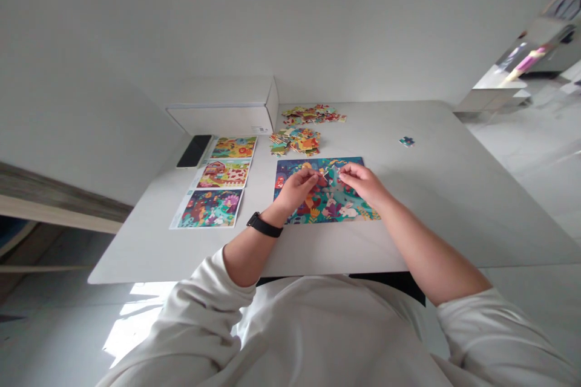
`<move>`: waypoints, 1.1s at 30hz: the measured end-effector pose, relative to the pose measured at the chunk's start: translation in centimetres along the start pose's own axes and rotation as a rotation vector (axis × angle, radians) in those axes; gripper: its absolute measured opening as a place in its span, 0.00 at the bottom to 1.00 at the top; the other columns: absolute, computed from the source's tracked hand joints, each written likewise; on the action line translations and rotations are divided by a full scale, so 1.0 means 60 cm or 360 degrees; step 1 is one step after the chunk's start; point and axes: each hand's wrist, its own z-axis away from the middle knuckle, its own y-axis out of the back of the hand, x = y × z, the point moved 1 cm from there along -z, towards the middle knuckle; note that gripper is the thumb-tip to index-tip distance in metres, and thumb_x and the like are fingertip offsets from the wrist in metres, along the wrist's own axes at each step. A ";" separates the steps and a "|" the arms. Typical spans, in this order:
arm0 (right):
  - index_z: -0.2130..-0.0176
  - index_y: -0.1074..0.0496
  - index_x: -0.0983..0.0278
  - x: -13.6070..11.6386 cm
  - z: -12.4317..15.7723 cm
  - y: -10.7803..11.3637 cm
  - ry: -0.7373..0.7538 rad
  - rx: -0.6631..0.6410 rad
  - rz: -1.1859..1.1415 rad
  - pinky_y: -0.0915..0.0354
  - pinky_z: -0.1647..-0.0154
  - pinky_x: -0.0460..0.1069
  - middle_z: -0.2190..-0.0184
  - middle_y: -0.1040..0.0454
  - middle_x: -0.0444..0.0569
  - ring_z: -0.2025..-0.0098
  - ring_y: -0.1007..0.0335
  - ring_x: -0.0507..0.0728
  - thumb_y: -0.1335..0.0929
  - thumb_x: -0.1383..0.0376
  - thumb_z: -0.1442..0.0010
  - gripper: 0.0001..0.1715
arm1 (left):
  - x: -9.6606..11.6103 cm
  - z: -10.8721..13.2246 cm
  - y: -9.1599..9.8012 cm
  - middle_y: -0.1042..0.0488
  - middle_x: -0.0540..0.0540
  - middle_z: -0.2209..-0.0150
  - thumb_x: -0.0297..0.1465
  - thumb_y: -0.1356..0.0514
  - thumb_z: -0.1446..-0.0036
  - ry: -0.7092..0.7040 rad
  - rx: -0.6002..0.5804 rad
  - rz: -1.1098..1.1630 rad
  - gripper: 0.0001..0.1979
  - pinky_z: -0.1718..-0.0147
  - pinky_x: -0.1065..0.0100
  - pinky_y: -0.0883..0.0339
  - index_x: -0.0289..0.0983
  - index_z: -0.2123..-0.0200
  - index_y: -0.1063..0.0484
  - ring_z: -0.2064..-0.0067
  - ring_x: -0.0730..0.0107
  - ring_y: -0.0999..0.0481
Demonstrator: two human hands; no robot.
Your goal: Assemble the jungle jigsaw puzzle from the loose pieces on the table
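A colourful jigsaw puzzle [333, 211] of rabbits and plants lies on the table, largely joined together. Above its left half, my left hand [299, 186] has its fingertips pinched on a small puzzle piece [325, 175], seen nearly edge-on. My right hand [362, 181] is over the puzzle's upper right, thumb and fingers pressed together. Whatever sits between those right fingertips is too small to make out. The two hands are a short gap apart, and they hide part of the puzzle's middle.
Two heaps of loose pieces, a nearer one [299, 141] and a farther one [313, 113], lie behind the puzzle. A few pieces [407, 141] sit to the right. Leftward are picture sheets [211, 208], a phone [194, 151] and a white box [222, 118] on the white table [454, 205].
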 end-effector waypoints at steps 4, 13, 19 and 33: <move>0.63 0.26 0.58 -0.001 0.000 0.008 0.0015 0.0097 0.0012 0.32 0.66 0.51 0.68 0.22 0.46 0.66 0.28 0.57 0.23 0.43 0.45 0.25 | 0.001 -0.001 0.002 0.19 0.46 0.61 0.59 0.33 0.39 -0.0022 0.0073 -0.0049 0.29 0.67 0.69 0.27 0.39 0.54 0.26 0.67 0.71 0.24; 0.62 0.23 0.59 0.003 0.004 -0.004 0.0016 -0.0139 0.0108 0.31 0.63 0.52 0.69 0.19 0.46 0.67 0.26 0.57 0.22 0.45 0.45 0.22 | 0.006 0.001 -0.003 0.27 0.52 0.69 0.60 0.30 0.44 -0.0063 0.0001 0.0010 0.30 0.69 0.70 0.30 0.39 0.59 0.27 0.71 0.75 0.29; 0.61 0.21 0.59 -0.002 0.006 -0.004 0.0045 -0.0164 0.0116 0.29 0.61 0.52 0.68 0.19 0.46 0.65 0.25 0.58 0.23 0.44 0.43 0.23 | 0.012 0.004 -0.002 0.30 0.53 0.72 0.58 0.28 0.45 -0.0064 -0.0048 0.0042 0.29 0.72 0.71 0.34 0.38 0.62 0.28 0.73 0.75 0.31; 0.53 0.20 0.55 -0.012 0.008 0.019 0.0470 0.0080 0.0501 0.25 0.46 0.61 0.51 0.18 0.52 0.52 0.22 0.64 0.26 0.53 0.35 0.14 | -0.010 -0.007 0.009 0.20 0.49 0.66 0.55 0.29 0.44 0.0004 0.0121 -0.0021 0.26 0.73 0.70 0.30 0.40 0.61 0.30 0.72 0.73 0.25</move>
